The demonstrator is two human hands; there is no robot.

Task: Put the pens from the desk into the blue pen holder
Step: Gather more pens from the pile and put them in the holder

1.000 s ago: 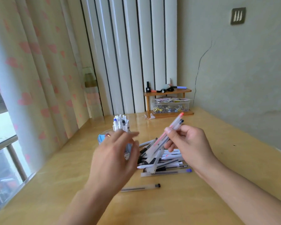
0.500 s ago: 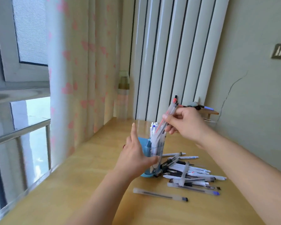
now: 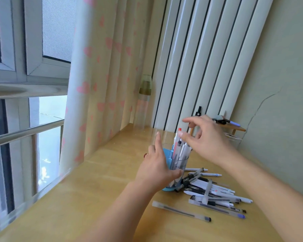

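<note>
The blue pen holder point(image 3: 167, 153) stands on the wooden desk point(image 3: 101, 186), packed with upright pens point(image 3: 179, 149), one red-capped. My left hand point(image 3: 157, 169) rests against the holder's near side, fingers spread, thumb across its front. My right hand point(image 3: 205, 138) hovers just above the holder's pens with fingers apart and nothing in it. A pile of loose pens point(image 3: 215, 191) lies on the desk right of the holder. A single clear pen with a black cap point(image 3: 181, 211) lies apart, nearer to me.
A heart-patterned curtain point(image 3: 98, 81) and a window hang at the left. White vertical slats point(image 3: 199, 58) back the desk. A small wooden shelf point(image 3: 233, 127) with small items stands at the back right by the cracked wall. A capped bottle point(image 3: 143, 103) stands in the corner.
My right hand carried a bundle of pens from above the pile to the holder and let go of them there. My left hand settled on the holder. The view swung left.
</note>
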